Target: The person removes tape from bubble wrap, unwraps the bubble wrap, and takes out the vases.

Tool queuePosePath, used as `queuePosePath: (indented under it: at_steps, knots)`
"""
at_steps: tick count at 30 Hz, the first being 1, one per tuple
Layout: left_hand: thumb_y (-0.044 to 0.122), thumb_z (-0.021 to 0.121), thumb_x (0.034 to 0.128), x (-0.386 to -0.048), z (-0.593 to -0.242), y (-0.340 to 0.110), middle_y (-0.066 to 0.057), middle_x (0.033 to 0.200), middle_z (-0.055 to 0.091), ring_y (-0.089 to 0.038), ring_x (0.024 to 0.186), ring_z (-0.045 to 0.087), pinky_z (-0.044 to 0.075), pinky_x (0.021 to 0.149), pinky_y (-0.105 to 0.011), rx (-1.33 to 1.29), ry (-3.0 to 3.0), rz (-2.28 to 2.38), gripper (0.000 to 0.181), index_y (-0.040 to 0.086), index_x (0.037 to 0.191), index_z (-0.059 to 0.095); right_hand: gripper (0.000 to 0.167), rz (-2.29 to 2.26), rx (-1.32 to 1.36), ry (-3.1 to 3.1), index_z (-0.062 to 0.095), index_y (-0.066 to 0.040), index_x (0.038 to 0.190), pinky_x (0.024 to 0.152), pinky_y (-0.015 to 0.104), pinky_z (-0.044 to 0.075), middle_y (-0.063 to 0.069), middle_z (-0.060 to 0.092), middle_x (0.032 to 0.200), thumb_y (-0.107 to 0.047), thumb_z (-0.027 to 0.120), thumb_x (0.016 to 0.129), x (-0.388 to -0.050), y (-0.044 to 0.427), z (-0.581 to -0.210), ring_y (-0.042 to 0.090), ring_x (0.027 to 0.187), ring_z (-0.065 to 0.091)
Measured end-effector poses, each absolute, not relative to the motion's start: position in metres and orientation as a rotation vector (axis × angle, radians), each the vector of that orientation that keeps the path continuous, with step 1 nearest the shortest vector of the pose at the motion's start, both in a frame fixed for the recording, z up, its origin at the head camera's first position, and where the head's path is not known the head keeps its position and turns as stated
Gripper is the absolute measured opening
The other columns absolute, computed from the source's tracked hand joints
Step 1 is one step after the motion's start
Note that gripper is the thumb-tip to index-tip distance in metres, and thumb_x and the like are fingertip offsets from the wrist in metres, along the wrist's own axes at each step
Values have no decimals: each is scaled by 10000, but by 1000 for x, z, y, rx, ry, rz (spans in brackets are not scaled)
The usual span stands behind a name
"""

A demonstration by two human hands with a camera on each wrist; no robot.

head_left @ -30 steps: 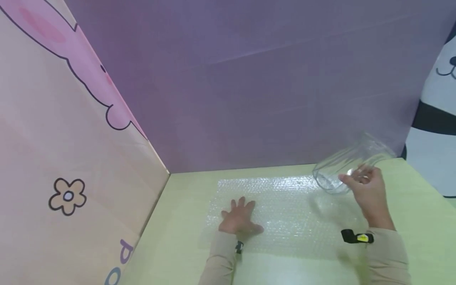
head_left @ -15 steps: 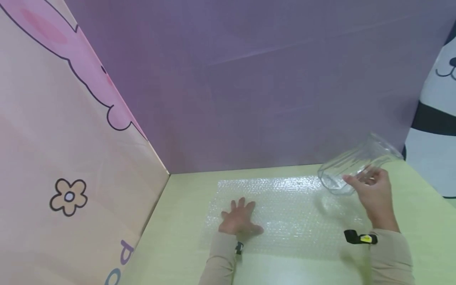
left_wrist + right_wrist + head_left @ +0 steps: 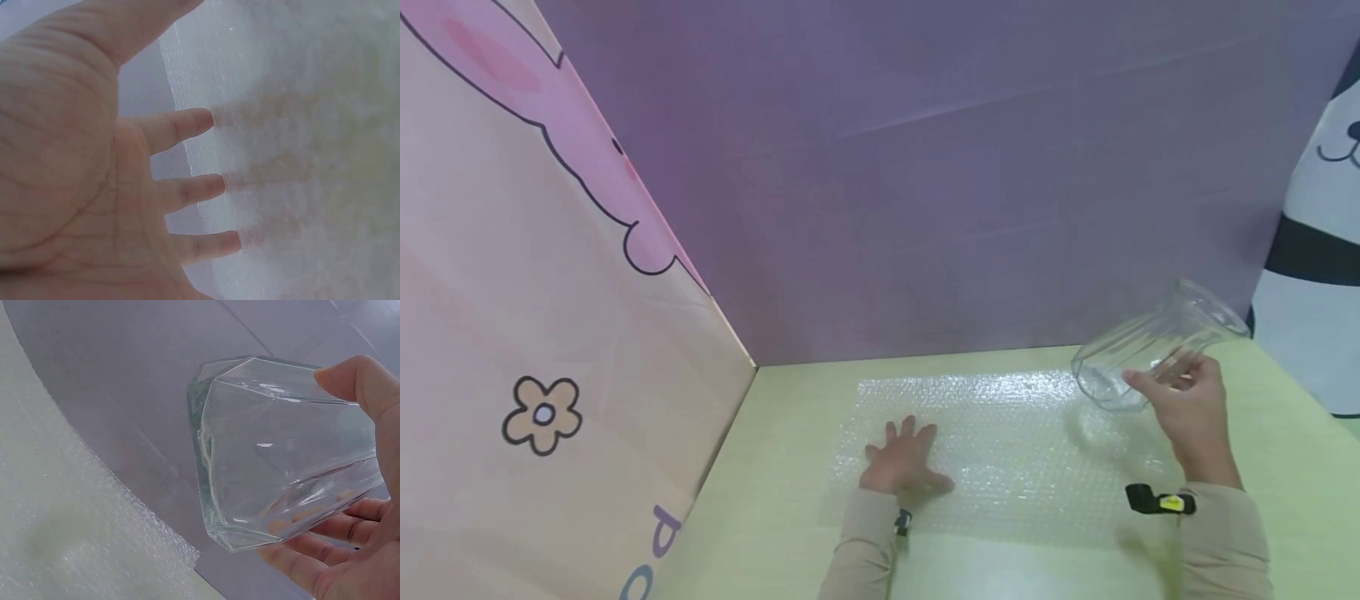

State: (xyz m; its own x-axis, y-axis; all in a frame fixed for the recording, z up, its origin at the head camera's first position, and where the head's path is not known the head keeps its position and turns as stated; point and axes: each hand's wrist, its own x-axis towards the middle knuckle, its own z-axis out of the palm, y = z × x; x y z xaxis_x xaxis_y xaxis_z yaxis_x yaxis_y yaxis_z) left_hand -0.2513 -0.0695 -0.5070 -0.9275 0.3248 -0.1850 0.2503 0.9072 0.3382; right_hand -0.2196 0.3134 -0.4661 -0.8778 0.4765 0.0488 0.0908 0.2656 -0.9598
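A clear, faceted glass vase is tilted in the air above the right end of a bubble wrap sheet. My right hand grips its side, thumb on one face and fingers round the other. The right wrist view shows the thick base of the vase pointing away from the palm. On the left part of the sheet rests my left hand, fingers spread. Seen in the left wrist view, the fingertips of the left hand touch the bubble wrap.
The bubble wrap lies flat on a pale yellow-green table. A purple backdrop stands behind the table's far edge. To the left rises a cream panel with cartoon prints, and a panda print is at the right.
My right hand has moved slightly to the right with the vase, then nearly come to a stop. The left hand and the bubble wrap have stayed in place.
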Motion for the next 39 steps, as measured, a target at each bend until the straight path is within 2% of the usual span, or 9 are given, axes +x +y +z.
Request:
queuePosePath:
  at_steps: [6, 15, 20, 25, 30, 39]
  knots:
    - [567, 821, 771, -252, -509, -69, -157, 1685, 263, -522, 1533, 201, 227, 1068, -874, 428, 2830, 458, 960, 243, 1572, 402, 736, 1640, -537, -2212, 311, -259, 1387, 756, 93, 448, -162, 428, 1151, -438, 803, 869, -220, 315, -467, 10, 1074, 455]
    - [586, 827, 753, -255, -513, -69, -159, 1680, 272, -526, 1527, 213, 241, 1056, -878, 432, 2839, 448, 979, 243, 1568, 407, 663, 1665, -502, -2162, 330, -312, 1315, 730, 68, 477, -132, 477, 1099, -351, 821, 871, -218, 321, -470, -5, 1008, 477]
    - [592, 822, 757, -254, -513, -70, -157, 1682, 270, -527, 1527, 214, 238, 1054, -880, 434, 2836, 451, 976, 246, 1569, 406, 709, 1668, -543, -2173, 315, -292, 1361, 728, 77, 457, -141, 465, 1106, -381, 817, 869, -218, 322, -469, 2, 1015, 461]
    - [583, 822, 762, -254, -511, -69, -162, 1680, 272, -537, 1524, 212, 232, 1057, -881, 433, 2833, 457, 969, 237, 1568, 408, 746, 1658, -570, -2190, 305, -274, 1398, 782, 128, 434, -161, 439, 1128, -410, 812, 869, -218, 322, -469, 14, 1050, 434]
    - [570, 827, 765, -255, -510, -69, -167, 1680, 270, -541, 1524, 207, 226, 1060, -881, 433, 2828, 462, 969, 232, 1569, 406, 751, 1662, -583, -2180, 315, -254, 1401, 765, 124, 440, -162, 430, 1143, -398, 820, 864, -218, 323, -469, 27, 1067, 429]
    - [572, 821, 770, -255, -510, -70, -163, 1683, 264, -533, 1529, 201, 226, 1065, -878, 437, 2825, 464, 968, 234, 1574, 400, 724, 1667, -626, -2188, 330, -334, 1360, 839, 189, 425, -234, 367, 1162, -441, 827, 846, -216, 324, -469, 163, 1244, 405]
